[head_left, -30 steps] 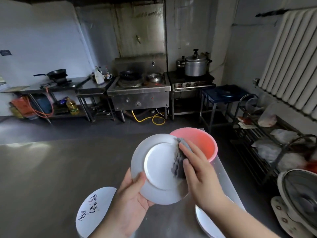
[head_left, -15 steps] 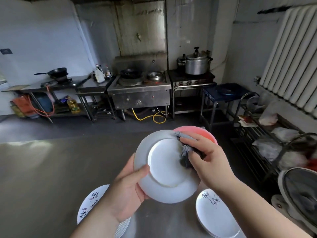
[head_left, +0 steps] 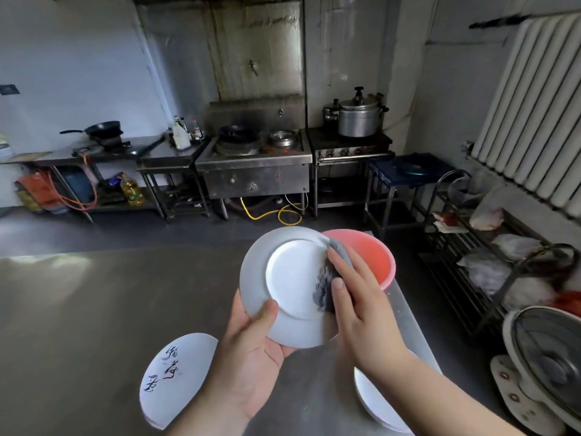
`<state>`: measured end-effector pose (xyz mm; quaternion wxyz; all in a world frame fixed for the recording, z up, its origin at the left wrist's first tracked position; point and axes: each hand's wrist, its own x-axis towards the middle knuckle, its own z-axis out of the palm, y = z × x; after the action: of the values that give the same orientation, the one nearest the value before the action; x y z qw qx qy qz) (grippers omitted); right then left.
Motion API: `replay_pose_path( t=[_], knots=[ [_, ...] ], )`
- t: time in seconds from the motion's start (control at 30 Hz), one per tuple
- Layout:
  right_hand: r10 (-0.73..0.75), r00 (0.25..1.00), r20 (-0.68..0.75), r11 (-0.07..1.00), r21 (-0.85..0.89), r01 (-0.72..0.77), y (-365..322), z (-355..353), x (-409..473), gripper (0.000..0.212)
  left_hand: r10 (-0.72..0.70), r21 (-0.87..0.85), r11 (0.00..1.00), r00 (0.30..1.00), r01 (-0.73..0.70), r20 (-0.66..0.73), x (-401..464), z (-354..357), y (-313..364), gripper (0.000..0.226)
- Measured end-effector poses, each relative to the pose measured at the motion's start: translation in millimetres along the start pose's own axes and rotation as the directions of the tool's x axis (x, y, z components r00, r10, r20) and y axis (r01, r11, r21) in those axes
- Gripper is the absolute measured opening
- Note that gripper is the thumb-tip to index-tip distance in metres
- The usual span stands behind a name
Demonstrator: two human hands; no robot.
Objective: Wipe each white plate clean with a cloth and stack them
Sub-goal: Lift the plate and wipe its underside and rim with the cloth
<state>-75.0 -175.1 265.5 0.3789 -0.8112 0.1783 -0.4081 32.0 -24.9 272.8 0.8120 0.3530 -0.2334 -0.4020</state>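
Plate (head_left: 292, 287) raised above the steel table (head_left: 78, 309), tilted with its underside toward the camera: white, round, glossy, broad sloping rim around a raised circular foot ring, centre brighter than the greyer rim, no markings on this side. Gripped at the lower left edge by the left hand (head_left: 251, 357), thumb (head_left: 264, 313) curled over the rim onto the underside, other fingers hidden behind. Grey cloth (head_left: 327, 284), bunched and nubbly, pressed flat against the right part of the underside, overlapping foot ring and rim. Held there by the right hand (head_left: 358, 303), fingers (head_left: 342, 262) straight and close together on top of the cloth, thumb lying along its lower edge. Just behind the plate's upper right edge, a pink plastic basin (head_left: 374, 259) standing on the table, partly covered by plate and hand. Lower left on the table, a white plate with dark brush calligraphy (head_left: 176, 376) lying face up, partly hidden by the left forearm; whether more plates lie beneath it cannot be told. Lower right, beneath the right forearm, a stack of white plates (head_left: 374, 401) with layered rims showing at its edge, count unclear. Across the dark floor, a steel wok range (head_left: 254, 165), a large aluminium pressure pot (head_left: 358, 116) on a burner unit, a black frying pan (head_left: 103, 127) on a side counter, a bottle of yellow oil (head_left: 132, 193) on a low shelf, a yellow hose (head_left: 276, 215) on the floor. At right, a white ribbed radiator (head_left: 540, 111), a wire rack with plastic bags (head_left: 490, 262), and an electric fan (head_left: 547, 369) lying tilted.
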Motion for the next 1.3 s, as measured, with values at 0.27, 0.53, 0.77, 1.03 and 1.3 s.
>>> replay_pose_path(
  t=[0.27,0.53,0.77,1.03,1.3],
  knots=[
    [0.124,0.972,-0.201,0.974,0.214,-0.080,-13,28,-46,0.059,0.045,0.005,0.999,0.999,-0.045,0.015,3,19,-7,0.052],
    [0.071,0.997,0.021,0.965,0.251,-0.074,-1,-31,34,0.047,-0.100,0.114,0.989,0.995,0.098,0.014,8,1,23,0.047],
    [-0.015,1.000,-0.003,0.994,-0.104,0.015,-9,28,-56,0.068,0.091,0.086,0.993,0.992,-0.084,-0.089,-2,4,-9,0.060],
    [0.059,0.998,0.016,0.984,-0.168,-0.055,-3,10,-19,0.045,0.114,0.065,0.992,0.983,-0.105,-0.147,-3,14,-22,0.060],
    [-0.095,0.995,-0.020,0.970,-0.227,0.088,-1,33,-68,0.050,0.074,0.155,0.987,0.978,-0.044,-0.195,-6,20,-44,0.046]
  ],
)
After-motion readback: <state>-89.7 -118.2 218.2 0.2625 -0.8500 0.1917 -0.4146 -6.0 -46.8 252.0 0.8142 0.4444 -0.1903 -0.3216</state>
